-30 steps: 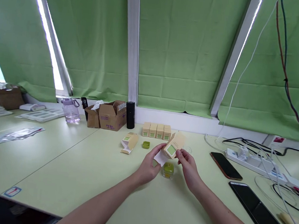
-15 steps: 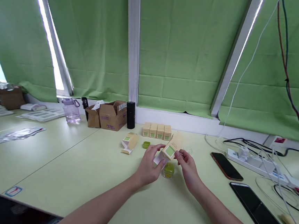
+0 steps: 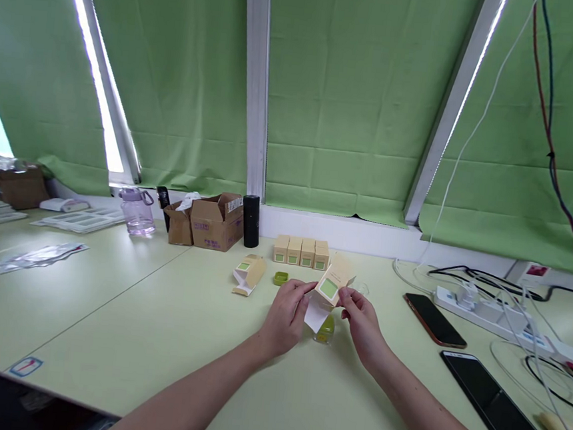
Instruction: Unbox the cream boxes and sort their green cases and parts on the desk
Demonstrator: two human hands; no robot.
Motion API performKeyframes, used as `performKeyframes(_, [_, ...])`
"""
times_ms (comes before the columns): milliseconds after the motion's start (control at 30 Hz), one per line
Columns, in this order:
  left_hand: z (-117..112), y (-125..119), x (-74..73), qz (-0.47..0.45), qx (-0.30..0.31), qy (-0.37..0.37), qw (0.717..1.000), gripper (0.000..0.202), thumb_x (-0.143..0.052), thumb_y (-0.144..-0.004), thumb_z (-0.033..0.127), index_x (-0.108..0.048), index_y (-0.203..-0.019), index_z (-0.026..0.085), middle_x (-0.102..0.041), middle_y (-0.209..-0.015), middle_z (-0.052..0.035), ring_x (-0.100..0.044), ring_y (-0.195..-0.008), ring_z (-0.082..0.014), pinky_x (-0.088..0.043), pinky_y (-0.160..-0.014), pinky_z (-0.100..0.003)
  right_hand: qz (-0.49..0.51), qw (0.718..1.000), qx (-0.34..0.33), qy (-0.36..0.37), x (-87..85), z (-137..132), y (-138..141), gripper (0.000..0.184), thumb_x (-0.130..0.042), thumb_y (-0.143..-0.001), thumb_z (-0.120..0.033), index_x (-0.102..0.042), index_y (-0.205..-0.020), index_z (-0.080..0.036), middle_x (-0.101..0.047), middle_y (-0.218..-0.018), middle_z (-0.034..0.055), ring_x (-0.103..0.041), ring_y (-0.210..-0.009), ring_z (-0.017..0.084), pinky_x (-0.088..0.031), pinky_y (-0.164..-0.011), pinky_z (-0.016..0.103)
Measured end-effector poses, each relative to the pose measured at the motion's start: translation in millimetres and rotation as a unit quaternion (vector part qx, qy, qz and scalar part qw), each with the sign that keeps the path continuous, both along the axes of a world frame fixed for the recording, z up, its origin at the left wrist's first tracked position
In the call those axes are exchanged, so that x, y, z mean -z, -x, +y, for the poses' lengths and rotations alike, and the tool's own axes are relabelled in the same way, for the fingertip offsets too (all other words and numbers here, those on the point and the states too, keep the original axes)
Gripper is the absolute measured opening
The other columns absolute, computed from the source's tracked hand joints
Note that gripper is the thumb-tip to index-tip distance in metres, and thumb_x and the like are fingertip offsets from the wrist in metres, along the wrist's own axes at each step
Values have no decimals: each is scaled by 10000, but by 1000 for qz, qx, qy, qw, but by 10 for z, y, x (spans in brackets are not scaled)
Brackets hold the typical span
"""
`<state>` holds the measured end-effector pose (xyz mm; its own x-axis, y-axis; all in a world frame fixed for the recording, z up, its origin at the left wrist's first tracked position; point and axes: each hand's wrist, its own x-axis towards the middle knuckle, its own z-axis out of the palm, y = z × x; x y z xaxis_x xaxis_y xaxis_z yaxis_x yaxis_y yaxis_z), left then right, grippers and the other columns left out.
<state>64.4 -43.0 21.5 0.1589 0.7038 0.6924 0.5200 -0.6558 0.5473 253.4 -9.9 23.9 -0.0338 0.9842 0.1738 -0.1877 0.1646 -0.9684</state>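
Observation:
Both my hands hold a small tan carton (image 3: 333, 279) with a green square on its face, tilted above the table. My left hand (image 3: 285, 314) grips its left side, fingers closed. At the carton's right edge, my right hand (image 3: 359, 315) pinches with thumb and fingers. A white inner flap hangs down from the near end. Partly hidden behind that flap, a small clear jar with a green lid (image 3: 325, 329) stands on the table. Beyond my left hand lie a small green lid (image 3: 280, 278) and another tan carton (image 3: 250, 274), on its side with its end open.
Several tan cartons (image 3: 300, 252) stand in a row at the back. Left of them are a black cylinder (image 3: 250, 221), a cardboard box (image 3: 215, 225) and a purple bottle (image 3: 137, 212). On the right lie a phone (image 3: 435, 320), a tablet (image 3: 493, 404) and a power strip (image 3: 491, 314) with cables.
The carton in my hands has shifted slightly right, and its white flap now hangs further down, covering more of the jar. My left thumb has moved back off the flap.

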Motion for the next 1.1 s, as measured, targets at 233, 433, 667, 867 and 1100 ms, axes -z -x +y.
performKeyframes(233, [-3,-33,15,6,-29,-10,1000,361,-497,-1007,245,-569,-1360,219,-637,-1206,-127,-580,-1150,-280,-491,-996,-463,-1,1000,-20,-10,-24,-25,18,576,-810,-645,-743,-731,-845,-209,-710,-797,57,-608,-794,227,-429,-663,305])
performKeyframes(433, [1,-37,11,-8,-18,28,999,450,-669,-902,243,-579,-1344,230,-629,-1220,-125,-571,-1169,-302,-491,-1006,-484,-14,999,-44,-8,-24,-57,41,576,-801,-649,-753,-731,-823,-208,-684,-766,38,-546,-720,196,-444,-674,307])
performKeyframes(667, [-35,-49,-24,-66,62,72,993,543,-702,-903,332,-541,-1412,230,-607,-1320,-137,-559,-1253,-314,-472,-1072,-485,0,1000,-24,19,-75,-69,22,606,-821,-572,-787,-669,-676,-209,-577,-628,7,-511,-682,188,-428,-637,297])
performKeyframes(867, [-35,-70,-52,-190,142,161,958,459,-602,-982,459,-569,-1366,210,-637,-1370,-143,-618,-1238,-308,-502,-1030,-441,4,1000,-27,9,-43,-45,27,579,-843,-592,-749,-682,-721,-209,-625,-667,13,-486,-641,163,-462,-653,299])
performKeyframes(1100, [54,-55,-30,-326,207,217,897,562,-745,-865,487,-592,-1328,208,-638,-1408,-147,-575,-1328,-347,-487,-1047,-449,-1,999,-31,-21,-50,-59,29,621,-836,-619,-740,-759,-958,-225,-782,-893,97,-691,-880,289,-546,-765,372])
